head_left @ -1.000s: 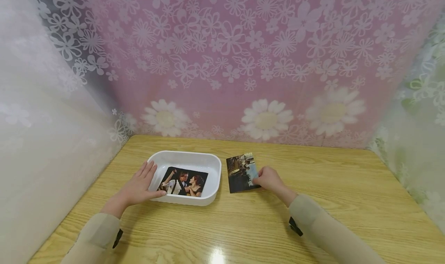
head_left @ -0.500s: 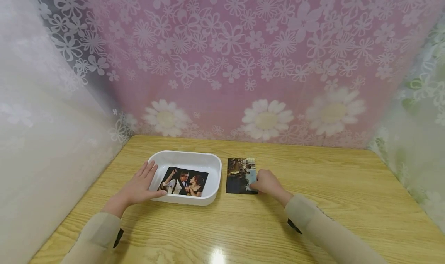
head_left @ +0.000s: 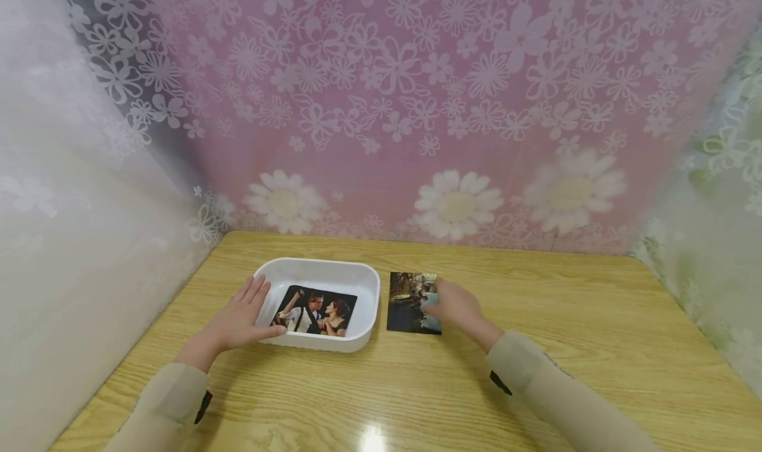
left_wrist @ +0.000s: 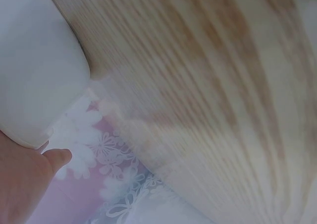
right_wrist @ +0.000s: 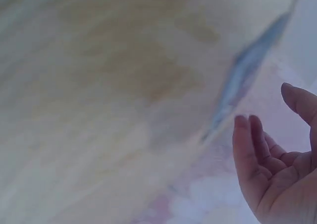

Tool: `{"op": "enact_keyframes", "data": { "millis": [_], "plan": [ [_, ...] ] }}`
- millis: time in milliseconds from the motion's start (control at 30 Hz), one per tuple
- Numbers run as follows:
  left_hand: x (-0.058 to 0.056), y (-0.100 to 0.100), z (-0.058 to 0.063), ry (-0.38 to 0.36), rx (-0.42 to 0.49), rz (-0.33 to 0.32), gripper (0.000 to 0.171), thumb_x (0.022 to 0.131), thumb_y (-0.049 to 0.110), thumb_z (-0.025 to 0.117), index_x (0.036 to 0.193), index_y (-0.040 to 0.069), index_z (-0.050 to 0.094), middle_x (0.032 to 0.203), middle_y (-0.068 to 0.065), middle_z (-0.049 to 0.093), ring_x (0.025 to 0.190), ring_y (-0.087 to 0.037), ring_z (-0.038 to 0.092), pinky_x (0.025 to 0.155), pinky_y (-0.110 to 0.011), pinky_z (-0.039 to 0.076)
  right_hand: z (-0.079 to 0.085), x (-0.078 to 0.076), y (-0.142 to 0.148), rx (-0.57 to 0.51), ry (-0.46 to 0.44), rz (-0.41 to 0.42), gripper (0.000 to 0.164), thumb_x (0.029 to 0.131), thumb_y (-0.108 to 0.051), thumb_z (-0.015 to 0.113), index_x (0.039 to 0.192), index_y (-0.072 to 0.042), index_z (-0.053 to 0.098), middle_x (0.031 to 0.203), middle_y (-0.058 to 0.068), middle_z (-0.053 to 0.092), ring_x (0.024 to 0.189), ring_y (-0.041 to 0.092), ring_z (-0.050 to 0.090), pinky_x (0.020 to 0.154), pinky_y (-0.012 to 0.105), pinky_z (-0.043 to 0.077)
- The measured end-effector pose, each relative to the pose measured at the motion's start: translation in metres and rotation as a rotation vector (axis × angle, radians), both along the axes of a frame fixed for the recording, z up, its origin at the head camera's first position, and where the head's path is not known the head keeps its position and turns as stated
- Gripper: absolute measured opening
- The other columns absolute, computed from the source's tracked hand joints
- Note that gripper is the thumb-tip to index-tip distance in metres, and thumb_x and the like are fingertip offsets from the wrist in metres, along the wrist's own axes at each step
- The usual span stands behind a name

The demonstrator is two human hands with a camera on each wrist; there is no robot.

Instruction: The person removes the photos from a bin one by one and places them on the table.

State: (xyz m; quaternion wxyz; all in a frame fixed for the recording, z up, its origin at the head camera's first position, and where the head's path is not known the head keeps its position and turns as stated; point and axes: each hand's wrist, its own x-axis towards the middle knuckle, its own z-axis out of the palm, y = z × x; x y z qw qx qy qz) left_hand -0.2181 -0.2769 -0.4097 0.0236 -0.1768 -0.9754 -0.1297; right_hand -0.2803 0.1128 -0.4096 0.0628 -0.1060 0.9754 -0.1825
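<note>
A white rectangular tub stands on the table left of centre. Inside it lies a photo card of a couple on a dark ground. My left hand rests against the tub's left end, fingers over the rim and thumb along the near edge. Right of the tub a second, dark and blue photo card lies flat on the table. Over its right edge is my right hand. In the right wrist view that hand has thumb and fingers spread, apart from the card.
The wood-grain table carries the tub and the card. Behind it hangs a pink flowered curtain; pale flowered sheets close off the left and right sides. A light glare shows on the table's near part.
The right-hand card has turned straight and now lies flat. My right hand has let go of it and shifted slightly up and left. The left hand and tub stay put.
</note>
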Motion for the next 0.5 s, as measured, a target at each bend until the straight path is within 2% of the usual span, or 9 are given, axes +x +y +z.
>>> {"op": "enact_keyframes", "data": {
  "millis": [200, 433, 500],
  "plan": [
    [-0.001, 0.0, -0.002, 0.014, -0.017, -0.001, 0.093, 0.079, 0.055, 0.054, 0.134, -0.013, 0.02, 0.141, -0.028, 0.011, 0.129, -0.041, 0.001, 0.1, -0.054, 0.011, 0.021, 0.002, -0.016, 0.001, 0.091, 0.073, 0.053, 0.078, -0.035, 0.066, 0.116, -0.002, 0.05, 0.068, 0.002, 0.055, 0.049, 0.013, 0.046, 0.039, 0.026, 0.034],
    [-0.002, -0.001, -0.005, 0.036, -0.023, 0.006, 0.093, 0.079, 0.056, 0.052, 0.134, -0.013, 0.021, 0.141, -0.029, 0.012, 0.129, -0.042, 0.005, 0.099, -0.055, 0.013, 0.031, 0.005, -0.044, -0.044, 0.204, 0.173, 0.054, 0.076, -0.038, 0.068, 0.115, -0.003, 0.053, 0.093, 0.008, 0.061, 0.069, 0.016, 0.056, 0.052, 0.029, 0.045],
    [-0.002, 0.0, -0.005, 0.039, -0.022, 0.007, 0.094, 0.079, 0.056, 0.053, 0.134, -0.013, 0.021, 0.14, -0.029, 0.012, 0.129, -0.042, 0.005, 0.099, -0.055, 0.013, 0.032, 0.005, -0.053, -0.066, 0.212, 0.212, 0.056, 0.076, -0.037, 0.068, 0.117, -0.002, 0.053, 0.094, 0.009, 0.06, 0.073, 0.019, 0.057, 0.056, 0.032, 0.047]
  ]
}}
